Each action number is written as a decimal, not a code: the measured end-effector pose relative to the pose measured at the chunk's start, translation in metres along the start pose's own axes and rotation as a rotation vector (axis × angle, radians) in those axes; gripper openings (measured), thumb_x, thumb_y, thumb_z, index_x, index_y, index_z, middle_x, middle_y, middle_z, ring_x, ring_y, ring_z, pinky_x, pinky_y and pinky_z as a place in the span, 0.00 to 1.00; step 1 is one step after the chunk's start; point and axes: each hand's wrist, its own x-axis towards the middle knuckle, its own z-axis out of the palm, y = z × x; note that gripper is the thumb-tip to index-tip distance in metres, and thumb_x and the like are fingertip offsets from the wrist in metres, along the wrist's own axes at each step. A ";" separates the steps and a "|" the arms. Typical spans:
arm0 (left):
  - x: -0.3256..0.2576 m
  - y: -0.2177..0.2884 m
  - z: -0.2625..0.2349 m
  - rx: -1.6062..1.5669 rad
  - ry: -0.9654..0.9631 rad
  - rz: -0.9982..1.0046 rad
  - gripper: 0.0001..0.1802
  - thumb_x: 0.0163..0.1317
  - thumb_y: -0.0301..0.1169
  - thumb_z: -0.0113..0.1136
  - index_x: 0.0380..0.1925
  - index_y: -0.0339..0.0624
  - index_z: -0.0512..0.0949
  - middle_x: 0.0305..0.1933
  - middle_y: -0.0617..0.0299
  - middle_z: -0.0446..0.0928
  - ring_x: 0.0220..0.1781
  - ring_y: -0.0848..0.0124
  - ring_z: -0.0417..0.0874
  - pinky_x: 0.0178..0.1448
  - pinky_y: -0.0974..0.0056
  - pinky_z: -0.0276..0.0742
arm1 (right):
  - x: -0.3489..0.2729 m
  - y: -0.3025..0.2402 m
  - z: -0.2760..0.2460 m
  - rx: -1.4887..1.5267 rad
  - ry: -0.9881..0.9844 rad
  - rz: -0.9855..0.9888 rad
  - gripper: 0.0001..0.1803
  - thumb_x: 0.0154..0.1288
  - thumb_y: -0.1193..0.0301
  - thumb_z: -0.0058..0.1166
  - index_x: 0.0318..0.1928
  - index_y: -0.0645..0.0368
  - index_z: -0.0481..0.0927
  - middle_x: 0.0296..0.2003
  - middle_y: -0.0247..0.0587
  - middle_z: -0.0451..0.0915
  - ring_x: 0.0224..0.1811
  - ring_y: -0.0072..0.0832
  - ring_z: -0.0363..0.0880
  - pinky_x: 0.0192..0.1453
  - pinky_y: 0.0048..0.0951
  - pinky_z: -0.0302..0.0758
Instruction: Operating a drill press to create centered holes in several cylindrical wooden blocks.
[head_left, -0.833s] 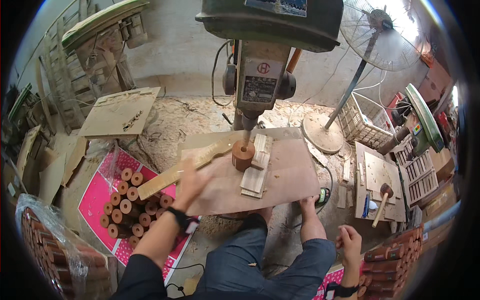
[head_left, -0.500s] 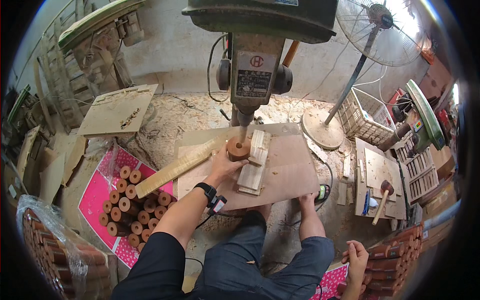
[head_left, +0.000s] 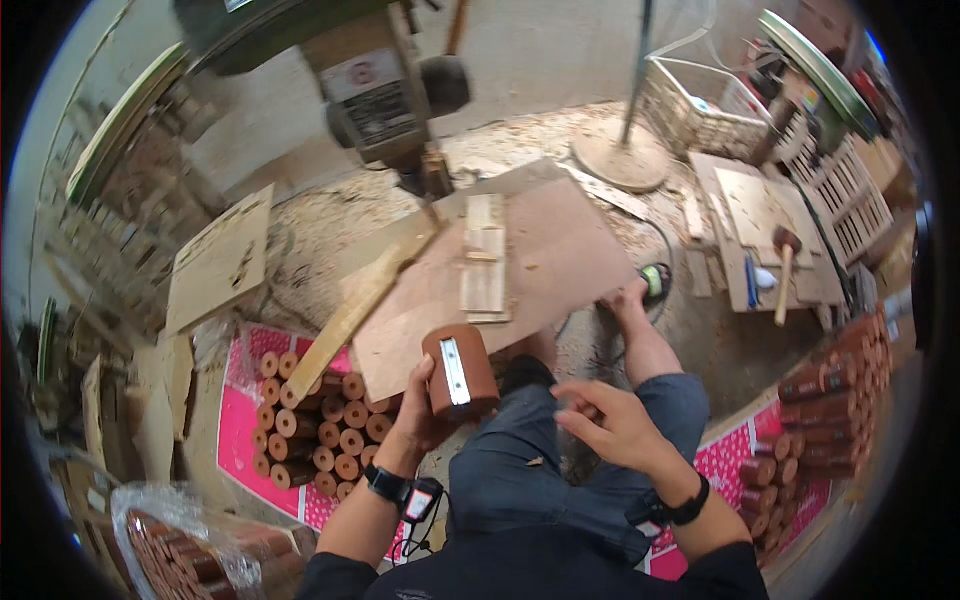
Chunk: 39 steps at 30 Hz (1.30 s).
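Above my lap, my left hand [head_left: 422, 408] grips a brown wooden cylinder [head_left: 478, 385] from its left side. A pale metal strip [head_left: 455, 372] with screw-like dots runs along the cylinder's side. My right hand [head_left: 608, 425] is apart from it, to the right, thumb and forefinger drawn together. Motion blurs those fingertips, and what they pinch, if anything, cannot be made out. Beyond my hands, the drill press [head_left: 375, 105] stands over a brown board [head_left: 560, 262], on which a pale wooden fence [head_left: 485, 265] and a long wooden strip [head_left: 345, 325] lie.
Several drilled cylinders [head_left: 325, 430] lie stacked on a pink sheet [head_left: 235, 425] at left; more cylinders [head_left: 835, 400] are piled at right. A mallet [head_left: 785, 260] rests on a low board stack. A white crate [head_left: 690, 110] and a round stand base [head_left: 620, 160] are farther back.
My left hand has brought the cylinder off the drilling board, toward me. My right hand has come up from the lower right to near it. The view has turned and tilted downward.
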 end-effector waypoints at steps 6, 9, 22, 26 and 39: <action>0.041 -0.052 0.102 1.057 -0.253 0.264 0.45 0.51 0.45 0.76 0.64 0.38 0.65 0.57 0.52 0.77 0.59 0.66 0.77 0.63 0.59 0.71 | -0.015 0.006 -0.033 -0.097 0.179 -0.006 0.44 0.52 0.47 0.67 0.63 0.59 0.69 0.53 0.57 0.76 0.56 0.44 0.77 0.58 0.35 0.74; 0.058 -0.066 0.115 1.116 -0.438 0.171 0.41 0.52 0.41 0.75 0.62 0.37 0.68 0.53 0.52 0.79 0.54 0.66 0.80 0.59 0.62 0.74 | -0.059 0.026 -0.059 -0.231 0.279 -0.069 0.41 0.45 0.50 0.71 0.56 0.60 0.74 0.47 0.53 0.78 0.52 0.47 0.77 0.58 0.39 0.73; 0.063 -0.153 0.020 2.127 -0.425 0.027 0.15 0.57 0.40 0.62 0.38 0.43 0.75 0.35 0.48 0.80 0.41 0.47 0.82 0.43 0.46 0.76 | -0.305 0.199 -0.094 -0.782 0.719 1.004 0.42 0.33 0.56 0.74 0.53 0.57 0.73 0.38 0.56 0.77 0.45 0.52 0.77 0.49 0.47 0.76; 0.082 -0.157 0.029 1.648 -0.315 -0.051 0.07 0.59 0.26 0.61 0.38 0.38 0.78 0.34 0.51 0.81 0.33 0.62 0.84 0.37 0.61 0.79 | -0.338 0.242 -0.058 -0.322 0.873 1.306 0.51 0.40 0.46 0.72 0.62 0.56 0.67 0.57 0.54 0.74 0.57 0.47 0.76 0.59 0.44 0.75; 0.065 -0.119 0.076 1.618 -0.200 0.521 0.24 0.60 0.29 0.63 0.58 0.42 0.75 0.61 0.47 0.74 0.65 0.56 0.74 0.65 0.57 0.71 | -0.451 0.414 -0.066 0.662 1.288 0.831 0.15 0.65 0.64 0.55 0.49 0.55 0.78 0.43 0.35 0.80 0.43 0.28 0.79 0.44 0.31 0.78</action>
